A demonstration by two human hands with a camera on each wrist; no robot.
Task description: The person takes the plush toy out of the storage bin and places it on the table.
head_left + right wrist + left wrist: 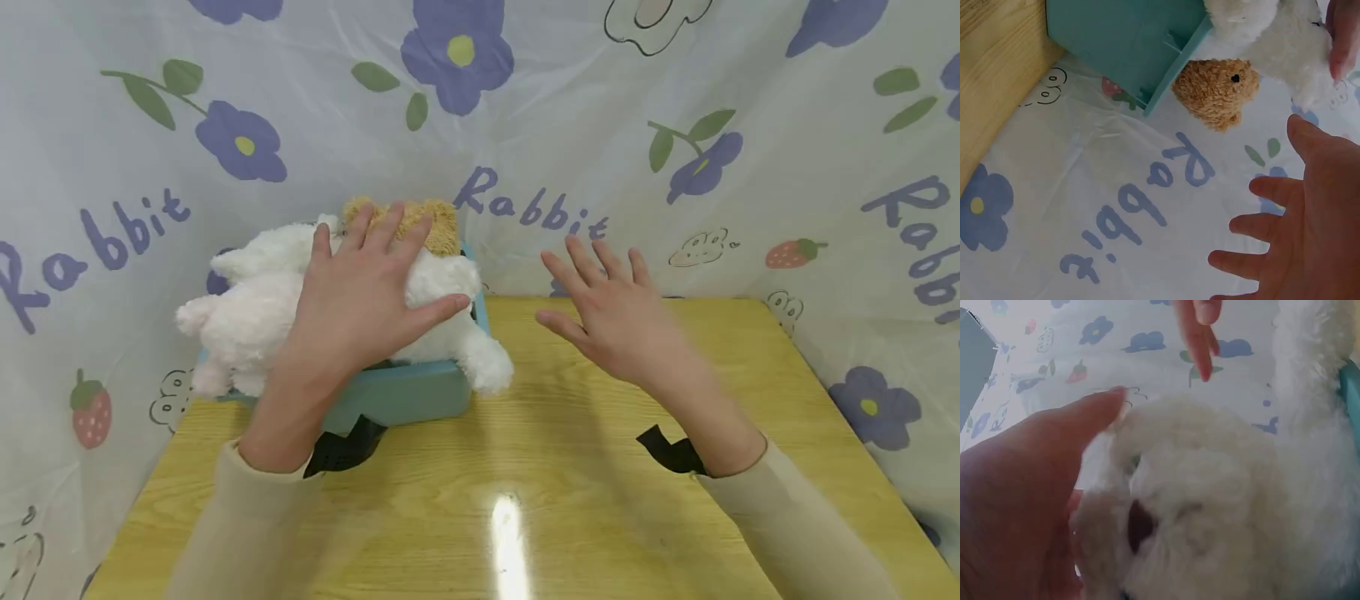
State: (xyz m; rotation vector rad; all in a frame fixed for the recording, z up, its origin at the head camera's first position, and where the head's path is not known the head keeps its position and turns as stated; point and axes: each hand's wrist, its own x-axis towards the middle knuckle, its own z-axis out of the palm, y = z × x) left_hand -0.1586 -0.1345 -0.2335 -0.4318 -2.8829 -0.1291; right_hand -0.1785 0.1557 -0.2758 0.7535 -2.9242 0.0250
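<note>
My left hand (356,304) lies spread, palm down, over a white fluffy plush toy (442,287) in a teal bin (412,393). In the left wrist view, the plush face (1204,487) shows a dark nose beside the thumb. One white limb hangs over the bin's right front corner. To the left sit a pale pink plush toy (251,321) and another white plush toy (273,250). A curly tan plush toy (435,221) pokes up at the back. My right hand (618,317) hovers right of the bin, fingers spread, holding nothing.
The bin stands at the left rear of a yellow wooden table (600,500). Behind and beside the table hangs a white cloth (570,125) printed with flowers, strawberries and lettering. Black straps (348,446) circle both wrists.
</note>
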